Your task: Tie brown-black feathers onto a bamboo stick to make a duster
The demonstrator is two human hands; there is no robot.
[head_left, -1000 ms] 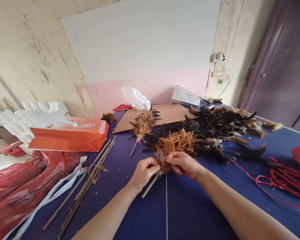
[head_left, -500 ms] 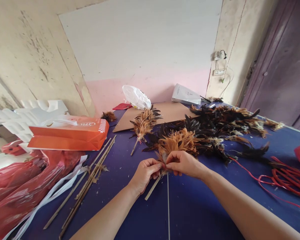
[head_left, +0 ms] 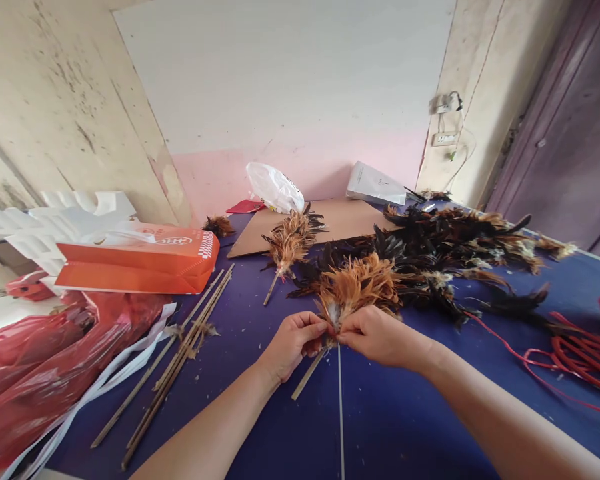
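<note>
Both of my hands meet at the base of a feather duster (head_left: pixel 363 283) with brown-orange feathers, low in the middle of the view. Its short flat wooden stick (head_left: pixel 307 377) points down toward me, below my left hand. My left hand (head_left: pixel 303 340) is closed on the duster where feathers join stick. Thumb and fingers of my right hand (head_left: pixel 375 337) pinch at the same spot; what lies between the tips is too small to make out. Beyond them, a smaller feather duster (head_left: pixel 286 247) rests partly on a cardboard sheet (head_left: pixel 353 217). A heap of dark feathers (head_left: pixel 445 243) spreads to the right.
Several thin sticks (head_left: pixel 180 357) lie on the blue table (head_left: pixel 400 427) at left, near an orange bag (head_left: pixel 135 267) and a red plastic bag (head_left: pixel 80 360). Red cord (head_left: pixel 580 353) coils at right. A white plastic bag (head_left: pixel 275 187) and grey packet (head_left: pixel 375 183) stand behind.
My right hand has turned over slightly, its fingers curling tighter at the base of the duster. My left hand stays in place. The view has shifted a little.
</note>
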